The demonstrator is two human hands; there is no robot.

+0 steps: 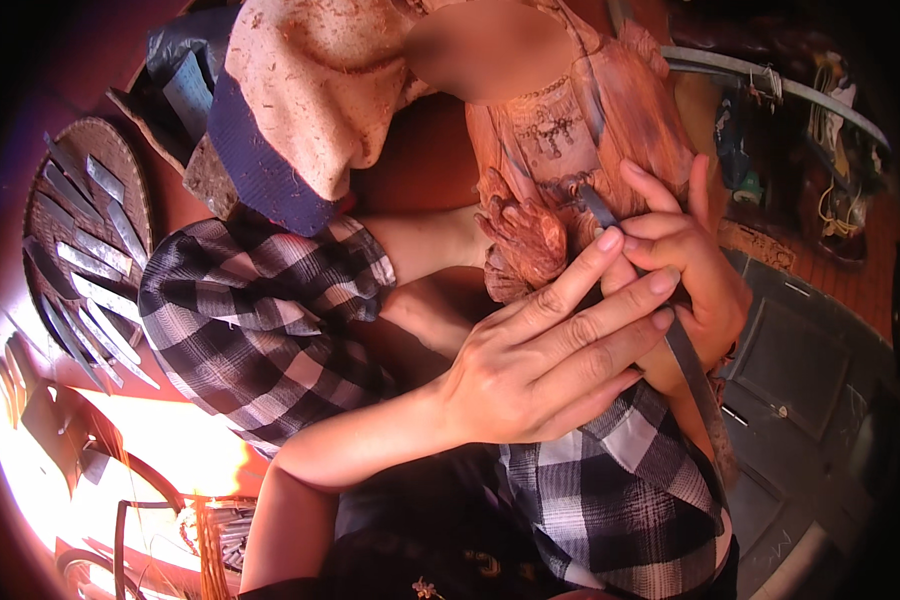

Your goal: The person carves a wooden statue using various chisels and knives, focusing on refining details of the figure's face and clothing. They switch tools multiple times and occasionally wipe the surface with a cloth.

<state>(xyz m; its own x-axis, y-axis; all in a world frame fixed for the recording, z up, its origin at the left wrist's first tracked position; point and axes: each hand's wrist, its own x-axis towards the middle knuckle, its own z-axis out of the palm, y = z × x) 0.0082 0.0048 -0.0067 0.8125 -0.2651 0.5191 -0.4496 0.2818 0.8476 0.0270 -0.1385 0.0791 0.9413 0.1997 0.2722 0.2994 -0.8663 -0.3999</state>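
A carved reddish-brown wooden figure (pixel 645 115) leans at the upper middle, its carved hand (pixel 530 235) facing me. My right hand (pixel 705 265), below a rolled plaid sleeve, grips a long dark chisel (pixel 692 375). The chisel's tip touches the figure's front. Another person's bare arm (pixel 380 435) crosses in front of me from the lower left; that person's hand (pixel 535 350) lies over the chisel, fingertips near its blade. From my other plaid sleeve (pixel 250 290) my left forearm (pixel 425 240) runs to the figure's left side. My left hand (pixel 477 235) is mostly hidden there, fingers unseen.
A round woven tray (pixel 95 130) with several metal blades (pixel 90 260) stands at the left. Beside it a beige cap (pixel 300 100) with a navy brim is strewn with shavings. A dark grey case (pixel 790 340) is at the right. Tools and glare fill the lower left.
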